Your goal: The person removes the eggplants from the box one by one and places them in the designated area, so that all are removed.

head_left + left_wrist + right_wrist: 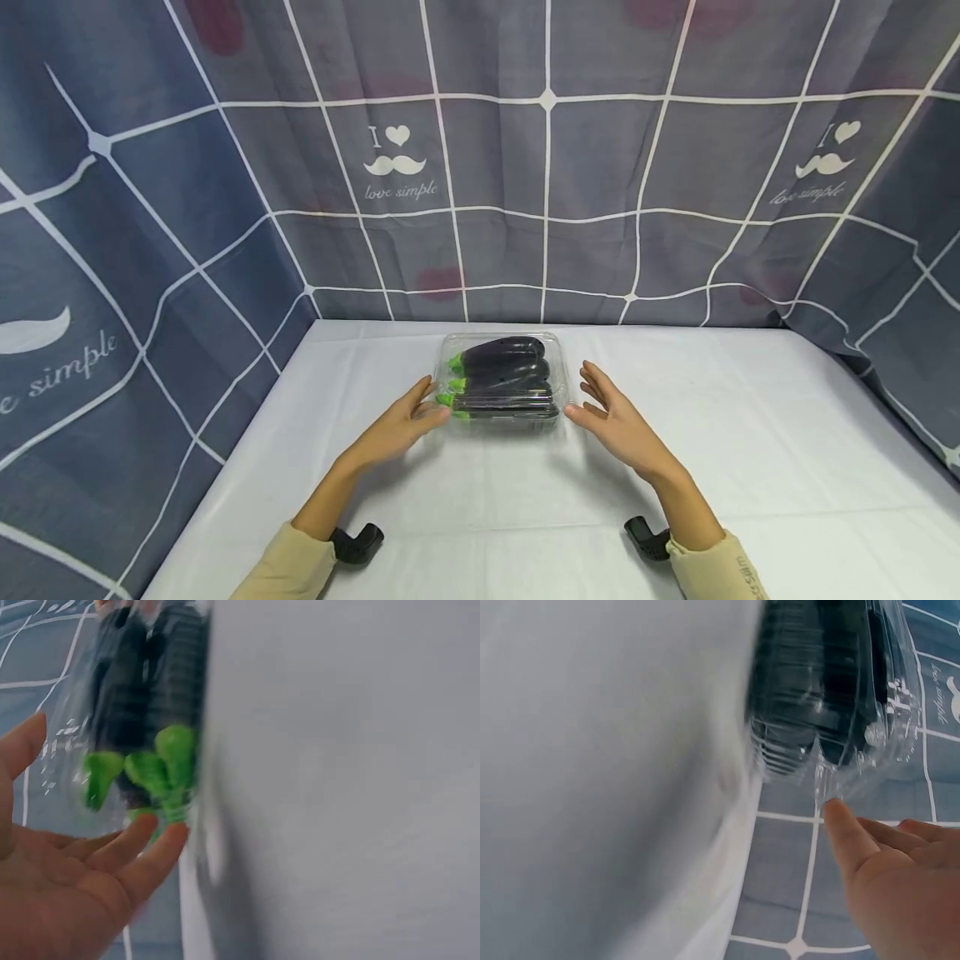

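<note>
Left hand (399, 427), fingers loosely spread, gripping nothing, at left end of the box (559, 363); contact unclear; box sits near far edge of the cloth (480, 500); eggplants (504, 367) inside, stems left, probably laid lengthwise to fit; right hand (619, 423), fingers extended, unladen, just beside right end; palms inward, apparently to bracket it.

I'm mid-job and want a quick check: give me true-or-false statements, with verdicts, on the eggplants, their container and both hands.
1. The eggplants lie inside a clear container. True.
2. The left hand and right hand are at opposite sides of the container. True.
3. The right hand grips an eggplant. False: it holds none.
4. The green stem ends are on the left hand's side. True.
5. The container sits on dark gridded fabric. False: it sits on white cloth.
</note>
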{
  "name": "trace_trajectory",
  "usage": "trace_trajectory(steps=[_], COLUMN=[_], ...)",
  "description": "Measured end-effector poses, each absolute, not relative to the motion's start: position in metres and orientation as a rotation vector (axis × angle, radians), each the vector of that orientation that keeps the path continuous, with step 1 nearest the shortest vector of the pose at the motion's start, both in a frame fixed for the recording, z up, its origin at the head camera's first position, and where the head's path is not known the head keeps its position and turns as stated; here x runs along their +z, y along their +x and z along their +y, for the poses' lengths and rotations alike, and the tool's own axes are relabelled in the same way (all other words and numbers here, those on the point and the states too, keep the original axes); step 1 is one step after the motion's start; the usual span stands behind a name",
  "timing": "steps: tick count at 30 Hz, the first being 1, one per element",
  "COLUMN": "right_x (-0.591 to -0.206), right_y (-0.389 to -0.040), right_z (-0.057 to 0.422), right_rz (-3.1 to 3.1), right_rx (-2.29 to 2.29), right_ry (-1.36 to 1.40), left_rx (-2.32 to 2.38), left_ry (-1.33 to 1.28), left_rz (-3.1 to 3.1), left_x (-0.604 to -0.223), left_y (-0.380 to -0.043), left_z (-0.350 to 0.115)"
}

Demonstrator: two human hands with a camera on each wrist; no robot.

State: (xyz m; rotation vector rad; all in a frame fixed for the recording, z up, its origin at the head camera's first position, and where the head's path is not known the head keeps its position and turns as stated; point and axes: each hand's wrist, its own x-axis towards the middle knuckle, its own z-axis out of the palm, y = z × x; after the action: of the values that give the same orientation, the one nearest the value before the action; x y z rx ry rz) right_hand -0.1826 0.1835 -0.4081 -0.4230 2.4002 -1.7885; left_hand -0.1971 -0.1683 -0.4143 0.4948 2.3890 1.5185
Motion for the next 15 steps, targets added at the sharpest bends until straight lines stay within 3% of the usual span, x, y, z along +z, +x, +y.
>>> trace_trajectory(steps=[15], right_x=[-0.421], right_y=[-0.179], right_z=[0.174], right_rz=[2.285], right_rx=[-1.857], right_ry=[-0.445], left_rx=[1.611], left_ry=[0.451], left_rz=[2.418], left_x=[-0.425], left_y=[-0.192], left_z=[-0.163])
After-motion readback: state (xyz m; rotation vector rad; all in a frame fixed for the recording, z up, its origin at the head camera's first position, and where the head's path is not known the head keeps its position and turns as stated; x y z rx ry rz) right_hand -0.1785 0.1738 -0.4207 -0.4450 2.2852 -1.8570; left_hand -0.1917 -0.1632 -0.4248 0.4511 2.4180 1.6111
